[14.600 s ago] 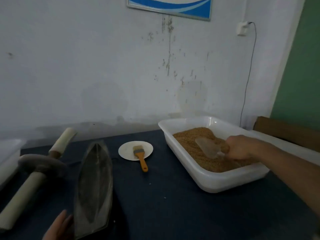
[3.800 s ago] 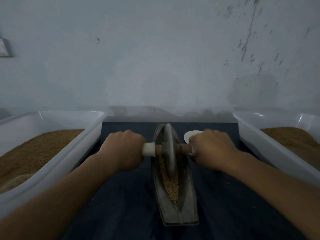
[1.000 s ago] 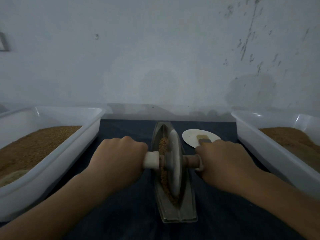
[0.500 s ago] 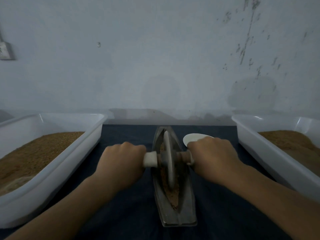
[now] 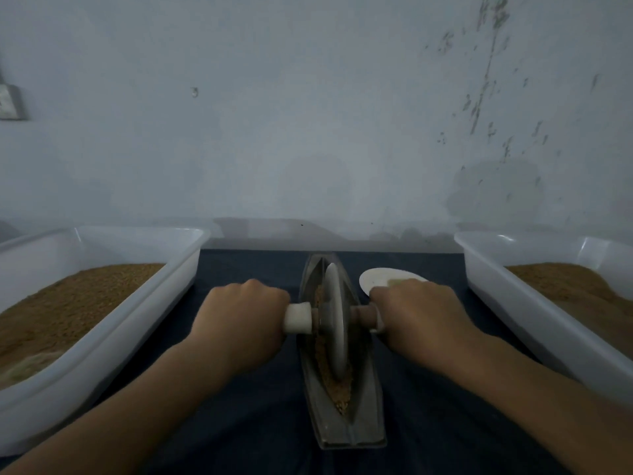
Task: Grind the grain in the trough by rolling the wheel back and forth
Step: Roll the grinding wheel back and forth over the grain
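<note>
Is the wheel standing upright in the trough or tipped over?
Upright. The wheel stands on edge in the trough, left hand and right hand gripping its handles.

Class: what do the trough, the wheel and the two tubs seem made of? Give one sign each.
Trough: likely dull grey metal, thin folded walls. Wheel: metal or stone, matte grey disc; unclear. Left tub and right tub: white plastic, glossy translucent walls.

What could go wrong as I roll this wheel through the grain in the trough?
Grain is piled toward the near end of the trough; a long pull of the wheel could push it over the rim. The right hand is just in front of the white plate and might knock it on a forward stroke.
</note>
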